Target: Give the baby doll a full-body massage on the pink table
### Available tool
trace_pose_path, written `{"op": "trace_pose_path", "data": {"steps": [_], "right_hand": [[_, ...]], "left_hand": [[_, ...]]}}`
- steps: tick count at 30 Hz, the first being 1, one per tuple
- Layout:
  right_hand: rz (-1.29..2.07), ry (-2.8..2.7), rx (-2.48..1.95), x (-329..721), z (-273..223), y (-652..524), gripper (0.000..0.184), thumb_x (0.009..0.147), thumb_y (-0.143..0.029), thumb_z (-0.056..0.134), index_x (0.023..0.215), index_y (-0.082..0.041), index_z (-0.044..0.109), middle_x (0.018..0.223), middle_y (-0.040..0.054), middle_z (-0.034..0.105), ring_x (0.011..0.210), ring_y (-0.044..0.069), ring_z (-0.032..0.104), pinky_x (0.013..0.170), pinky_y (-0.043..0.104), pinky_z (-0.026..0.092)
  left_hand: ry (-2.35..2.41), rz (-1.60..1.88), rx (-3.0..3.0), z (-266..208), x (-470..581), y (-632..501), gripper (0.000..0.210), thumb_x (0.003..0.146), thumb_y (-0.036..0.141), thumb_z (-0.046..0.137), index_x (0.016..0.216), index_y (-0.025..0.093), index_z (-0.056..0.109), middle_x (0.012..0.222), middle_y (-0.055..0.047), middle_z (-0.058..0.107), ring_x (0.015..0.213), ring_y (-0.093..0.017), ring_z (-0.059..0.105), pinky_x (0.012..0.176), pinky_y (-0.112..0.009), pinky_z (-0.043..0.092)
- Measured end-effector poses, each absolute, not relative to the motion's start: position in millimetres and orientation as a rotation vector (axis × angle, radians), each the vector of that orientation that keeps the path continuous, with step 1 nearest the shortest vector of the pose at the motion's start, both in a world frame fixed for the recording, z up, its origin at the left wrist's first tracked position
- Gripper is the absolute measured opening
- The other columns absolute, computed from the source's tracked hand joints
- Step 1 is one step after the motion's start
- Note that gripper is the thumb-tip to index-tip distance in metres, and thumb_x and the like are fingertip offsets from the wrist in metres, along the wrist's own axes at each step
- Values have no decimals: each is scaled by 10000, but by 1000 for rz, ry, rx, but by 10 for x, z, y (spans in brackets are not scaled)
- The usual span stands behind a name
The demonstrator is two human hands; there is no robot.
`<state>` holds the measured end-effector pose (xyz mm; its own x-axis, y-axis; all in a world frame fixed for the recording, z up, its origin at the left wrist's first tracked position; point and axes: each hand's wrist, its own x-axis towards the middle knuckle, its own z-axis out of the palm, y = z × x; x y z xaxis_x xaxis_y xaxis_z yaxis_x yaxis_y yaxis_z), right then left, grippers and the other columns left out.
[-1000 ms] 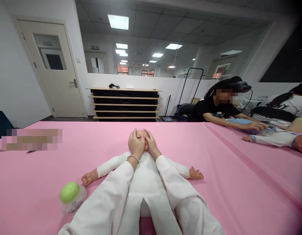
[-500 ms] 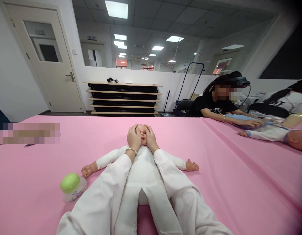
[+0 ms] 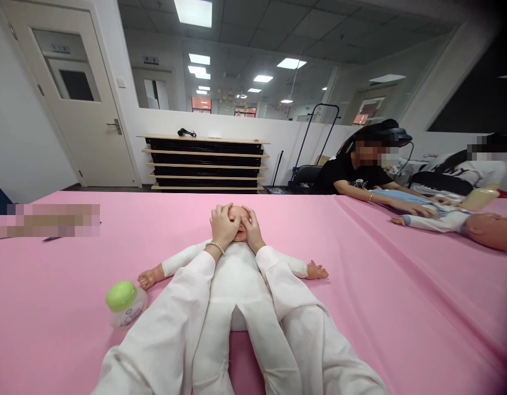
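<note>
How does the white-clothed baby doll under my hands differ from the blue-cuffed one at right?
The white-clothed baby doll lies head away from you; the blue-cuffed baby doll, head toward the right edge. Your left hand and right hand cup the first's face; a co-worker's hand is at the second. Both lie on pink cloth.

Left hand (image 3: 223, 226), right hand (image 3: 254, 231): fingers (image 3: 251, 216) on head (image 3: 238, 210) of white-clothed doll (image 3: 239, 280); green-lidded jar (image 3: 127, 304) on pink cloth (image 3: 360, 307)

A single head-worn wide view looks forward and down across the worktop (image 3: 352, 296), near the wearer's hands (image 3: 222, 225) at the frame's centre, taking in the distant interior window (image 3: 245, 49) across the top.
</note>
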<state>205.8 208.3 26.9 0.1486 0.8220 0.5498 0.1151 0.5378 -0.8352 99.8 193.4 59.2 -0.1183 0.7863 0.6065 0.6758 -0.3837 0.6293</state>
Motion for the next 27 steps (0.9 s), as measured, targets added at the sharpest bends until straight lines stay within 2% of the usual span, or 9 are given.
{"op": "trace_pose_path", "data": {"steps": [4, 10, 15, 21, 27], "right_hand": [[570, -1347, -910, 2056, 265, 2084, 353, 771, -378, 489, 1076, -200, 501, 1144, 58, 505, 1111, 194, 443, 1006, 368, 312], [572, -1374, -878, 2062, 287, 2031, 337, 770, -344, 483, 1078, -207, 502, 1149, 49, 505, 1116, 193, 436, 1008, 366, 305], [588, -1398, -855, 2061, 303, 2004, 369, 747, -335, 505, 1093, -207, 491, 1170, 49, 495, 1133, 194, 426, 1012, 358, 304], [589, -1404, -917, 2044, 296, 2062, 366, 761, -351, 475, 1098, -209, 490, 1193, 49, 486, 1141, 180, 423, 1024, 350, 295], [588, -1393, -947, 2034, 287, 2107, 355, 797, -315, 352, 1097, -190, 493, 1197, 53, 483, 1145, 156, 419, 1028, 325, 289]], "left_hand": [[1624, 1506, 2026, 571, 1000, 1938, 369, 735, 314, 533, 1092, 223, 562, 1016, -79, 503, 990, -238, 468, 858, -383, 400], [1499, 1516, 2019, 527, 976, 1950, 363, 757, 283, 513, 1110, 199, 513, 1221, -96, 463, 1188, -239, 378, 976, -408, 322], [1427, 1553, 1965, 527, 949, 1933, 355, 734, 253, 531, 1085, 207, 509, 1126, -59, 539, 1063, -210, 482, 929, -370, 378], [1454, 1568, 1905, 524, 950, 1946, 334, 755, 259, 506, 1084, 199, 521, 1130, -63, 544, 1065, -207, 481, 931, -363, 379], [1408, 1611, 1864, 489, 961, 2018, 306, 834, 206, 354, 1073, 179, 543, 1122, -68, 561, 1068, -181, 486, 952, -342, 368]]}}
